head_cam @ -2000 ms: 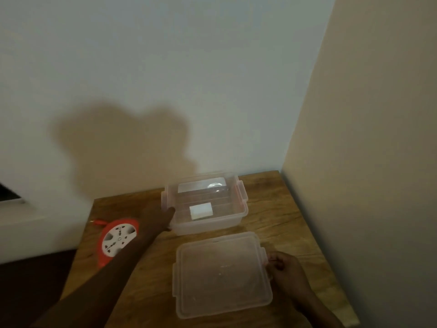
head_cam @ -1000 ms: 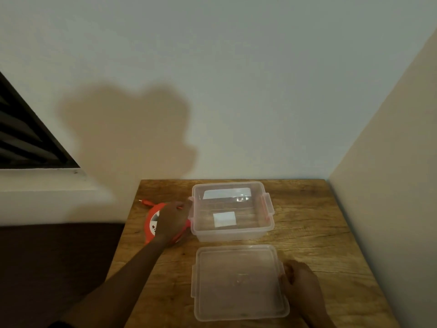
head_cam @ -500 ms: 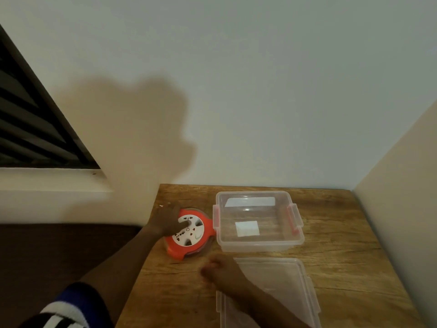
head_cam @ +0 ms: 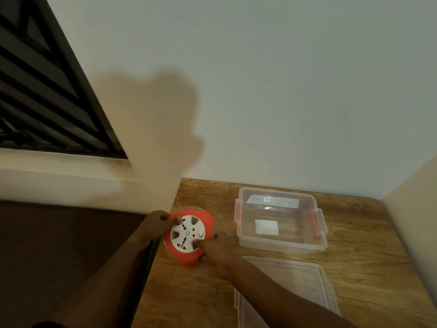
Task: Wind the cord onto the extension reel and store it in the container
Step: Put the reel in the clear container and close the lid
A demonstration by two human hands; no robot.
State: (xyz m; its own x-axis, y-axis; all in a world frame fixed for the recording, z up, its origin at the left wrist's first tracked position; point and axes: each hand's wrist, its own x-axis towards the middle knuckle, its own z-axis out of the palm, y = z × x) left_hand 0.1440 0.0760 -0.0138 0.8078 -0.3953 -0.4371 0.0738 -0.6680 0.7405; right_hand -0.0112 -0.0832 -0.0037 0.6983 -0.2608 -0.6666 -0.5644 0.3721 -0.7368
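An orange extension reel [head_cam: 189, 235] with a white socket face lies flat near the left edge of the wooden table [head_cam: 369, 263]. My left hand [head_cam: 155, 227] grips its left rim. From the lower right, my right hand [head_cam: 216, 248] rests on the reel with a fingertip pressed into the white face. The clear container [head_cam: 280, 220] with red latches stands open just right of the reel, holding only a white label. The cord is not visible.
The container's clear lid [head_cam: 290, 294] lies flat in front of it. White walls close the table at the back and right. A dark louvred window [head_cam: 42, 91] is at upper left, and the floor drops away left of the table.
My right hand left the lid and came over to the reel. My left hand took hold of the reel's left rim. The view swung left.
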